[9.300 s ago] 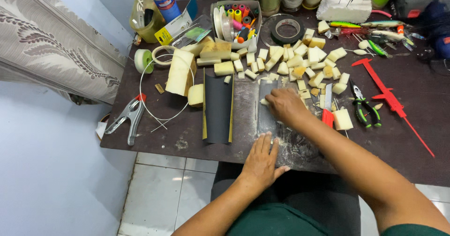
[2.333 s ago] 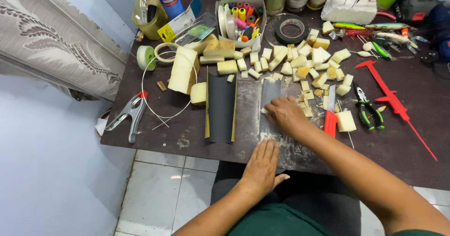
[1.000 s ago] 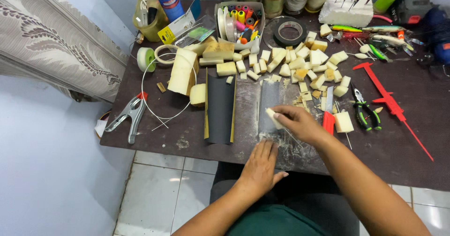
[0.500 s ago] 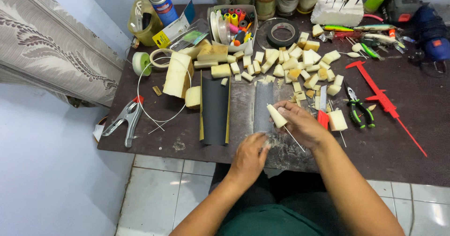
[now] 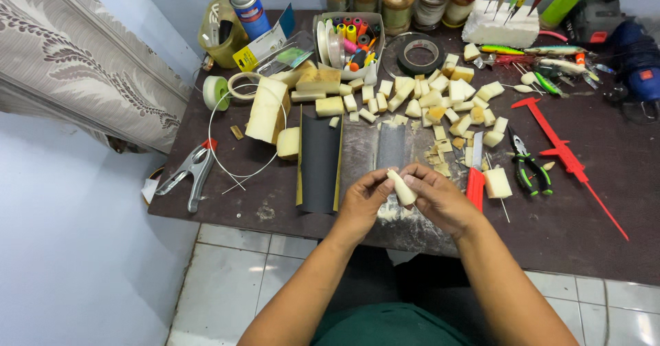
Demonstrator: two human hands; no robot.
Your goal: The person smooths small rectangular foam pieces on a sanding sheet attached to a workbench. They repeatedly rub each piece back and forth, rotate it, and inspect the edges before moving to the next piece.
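Both my hands meet above the near edge of the dark worktable. My left hand and my right hand together hold a small tapered cream foam piece, pinched by fingertips at both sides. Just behind the hands lies a grey sandpaper strip, dusty with pale shavings. A black sandpaper sheet lies to its left. Several cut cream foam blocks are scattered beyond.
A red utility knife, a foam cube and green-handled pliers lie right of my hands. A red caliper, a spring clamp, wire loop, tape rolls, a gas canister and fishing lures crowd the table.
My right hand lifted the foam piece off the grey sandpaper strip. My left hand rose from the table's front edge and took hold of the piece too.
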